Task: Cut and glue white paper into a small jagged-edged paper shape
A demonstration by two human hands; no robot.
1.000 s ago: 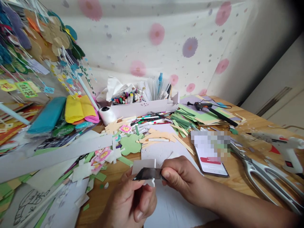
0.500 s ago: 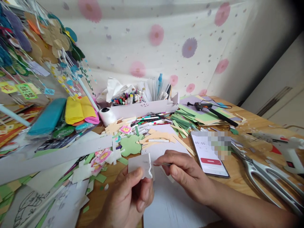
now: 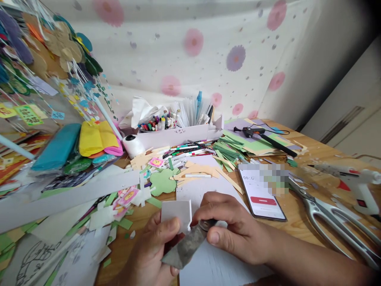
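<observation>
Between the thumb and fingers of my left hand [image 3: 162, 242] is a small white piece of card [image 3: 175, 210], upright, with an uneven right edge. My right hand [image 3: 232, 226] grips a flat grey metal blade [image 3: 187, 244] at its rounded end, near a circular part. The blade slants down to the left across the front of my left hand, its pointed tip over the left fingers. My right fingertips are close to the card's right edge; I cannot tell whether they touch it. Under both hands lies a long pale sheet [image 3: 220, 258], marked with scratches.
Paper scraps and a green flower-shaped cutout [image 3: 163, 182] lie beyond my left hand. To the right are a phone [image 3: 263, 200], large scissors [image 3: 321, 214] and a white glue gun [image 3: 357, 182]. A box of pens [image 3: 175, 135] stands at the back.
The blade has swung into plain view, its tip now pointing down and left. My right hand has rotated beside the card, and the card's torn right edge looks straighter on top.
</observation>
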